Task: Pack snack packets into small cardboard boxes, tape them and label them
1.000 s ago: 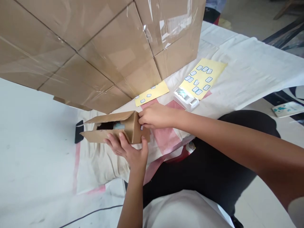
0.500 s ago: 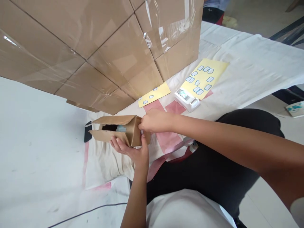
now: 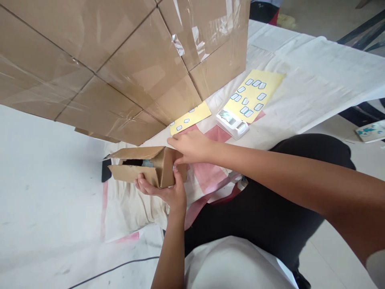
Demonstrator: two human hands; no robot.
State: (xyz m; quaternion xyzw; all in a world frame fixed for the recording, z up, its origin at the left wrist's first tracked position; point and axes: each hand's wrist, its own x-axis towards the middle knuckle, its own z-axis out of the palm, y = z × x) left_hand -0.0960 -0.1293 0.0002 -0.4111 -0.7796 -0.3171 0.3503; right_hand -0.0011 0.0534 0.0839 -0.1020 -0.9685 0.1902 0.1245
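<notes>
A small brown cardboard box (image 3: 134,173) lies on the cloth with its long top flaps raised. Through the gap, something black (image 3: 133,162) and something pale blue (image 3: 147,163) show inside. My left hand (image 3: 167,192) grips the box from below, fingers along its near side and thumb against the end panel. On that end panel, a small whitish label (image 3: 174,167) sits by the thumb tips, partly covered. My right hand (image 3: 192,148) is over the box's end, its thumb touching the panel near the label and its other fingers stretched out above, apart from the thumb.
A tall stack of taped cartons (image 3: 132,64) stands behind the box. Yellow sheets of blue-edged labels (image 3: 252,94) lie beyond my right hand, beside a white tape-dispenser-like device (image 3: 232,124). A black object (image 3: 106,171) lies at the box's far end. A cable (image 3: 114,266) runs lower left.
My right hand's fingers have opened out from a closed pinch at the label, and the hand has shifted slightly. The left hand still holds the box. The whole view has moved a little.
</notes>
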